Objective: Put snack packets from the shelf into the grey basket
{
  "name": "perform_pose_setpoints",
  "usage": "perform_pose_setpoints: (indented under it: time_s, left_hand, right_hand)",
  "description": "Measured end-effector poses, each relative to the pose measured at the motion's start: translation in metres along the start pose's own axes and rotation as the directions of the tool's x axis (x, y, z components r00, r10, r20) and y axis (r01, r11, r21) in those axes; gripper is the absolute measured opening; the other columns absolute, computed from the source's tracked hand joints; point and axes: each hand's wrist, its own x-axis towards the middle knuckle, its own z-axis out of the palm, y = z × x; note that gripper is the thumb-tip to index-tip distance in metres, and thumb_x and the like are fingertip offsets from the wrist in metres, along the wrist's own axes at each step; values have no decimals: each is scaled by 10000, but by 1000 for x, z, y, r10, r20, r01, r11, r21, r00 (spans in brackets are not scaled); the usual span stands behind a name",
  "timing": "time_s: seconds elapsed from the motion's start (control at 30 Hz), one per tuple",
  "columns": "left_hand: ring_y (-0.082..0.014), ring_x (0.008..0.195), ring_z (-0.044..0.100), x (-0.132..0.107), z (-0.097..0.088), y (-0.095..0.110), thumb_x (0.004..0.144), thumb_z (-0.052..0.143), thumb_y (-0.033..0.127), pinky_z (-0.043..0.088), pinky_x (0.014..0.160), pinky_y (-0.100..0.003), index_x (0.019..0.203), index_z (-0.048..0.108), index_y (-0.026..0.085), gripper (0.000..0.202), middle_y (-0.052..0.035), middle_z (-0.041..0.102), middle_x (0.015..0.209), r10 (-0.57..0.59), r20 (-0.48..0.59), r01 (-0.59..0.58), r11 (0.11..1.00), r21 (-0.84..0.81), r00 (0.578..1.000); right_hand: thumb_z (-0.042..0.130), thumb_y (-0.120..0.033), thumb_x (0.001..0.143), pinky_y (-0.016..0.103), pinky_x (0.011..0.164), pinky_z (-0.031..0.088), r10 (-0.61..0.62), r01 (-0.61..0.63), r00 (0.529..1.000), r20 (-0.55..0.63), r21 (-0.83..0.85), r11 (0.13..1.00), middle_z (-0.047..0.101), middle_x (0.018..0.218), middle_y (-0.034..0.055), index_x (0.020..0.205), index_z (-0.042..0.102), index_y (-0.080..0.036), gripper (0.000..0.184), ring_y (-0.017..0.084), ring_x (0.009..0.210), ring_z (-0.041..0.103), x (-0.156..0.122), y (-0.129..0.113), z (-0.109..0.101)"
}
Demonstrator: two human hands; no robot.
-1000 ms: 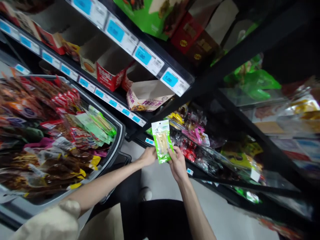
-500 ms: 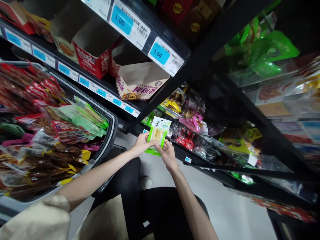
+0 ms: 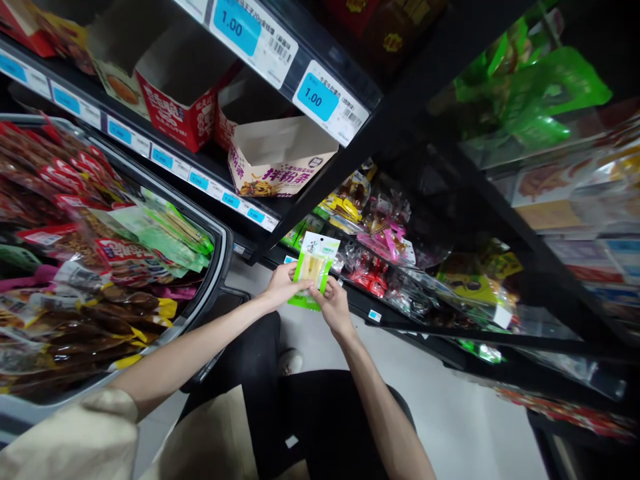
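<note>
Head view: we have the left hand (image 3: 281, 288) and the right hand (image 3: 333, 303) on 1 packet, green and white (image 3: 315, 267), raised over the floor (image 3: 465, 400) near the middle. Left hand pinches the packet's lower left side, thumb across the front; right hand grips the lower right side, thumb on the front, fingers curled at the edge. The 2 thumb tips sit close; we can't tell if they touch. The packet leans slightly, printed white top uppermost, pale contents behind a clear window.

At left we see a grey-rimmed bin (image 3: 223, 267) heaped with snack bags: red ones (image 3: 75, 157), green ones (image 3: 175, 233), brown ones with yellow ends (image 3: 95, 330). Above it, a shelf holds a red carton (image 3: 175, 110) and, at its right end, a white carton with purple print (image 3: 285, 163). Blue-and-white price tags run along the shelf edges; the 2 largest (image 3: 253, 40) (image 3: 330, 100) read 1.00.

Just beyond the packet, on a low shelf, we get yellow packs (image 3: 347, 200), pink packs (image 3: 385, 240) and red packs (image 3: 367, 277). Upper right, a shiny green bag (image 3: 550, 93), blurred. Below the hands: 1 pale shoe (image 3: 291, 362), dark trousers (image 3: 250, 360). Beige sleeve (image 3: 75, 433), lower left.
</note>
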Motion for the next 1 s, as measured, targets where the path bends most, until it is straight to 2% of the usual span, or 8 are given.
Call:
perform_pose_setpoints:
  time_s: [0.3,0.67,1.0]
  left_hand:
    - [-243,944,723,-3,1,4,556,916,238,550,790,-290,1033,716,105,534,-123,768,1065,-19,-22,18,1000,-11,1000]
    - [-231,904,712,0,0,-2,548,926,264,541,758,-282,1019,721,114,536,-115,766,1031,-18,-13,18,1000,-17,1000]
    - [-240,954,707,0,-1,-1,595,902,271,546,820,-310,1037,715,111,506,-129,755,1081,-18,1,18,1000,0,1000]
  right_hand:
    - [853,-400,704,387,898,581,4,-4,1000,2,7,1000,754,987,67,1017,637,-203,428,221,879,726,1,1,2]
    - [812,-415,752,395,909,582,-26,26,1000,-6,-36,999,756,998,69,1010,623,-204,383,234,941,727,1,4,1]
    - [797,-426,754,399,912,577,-22,21,1000,-15,-39,999,756,1022,76,1003,615,-202,381,242,973,726,2,1,4]
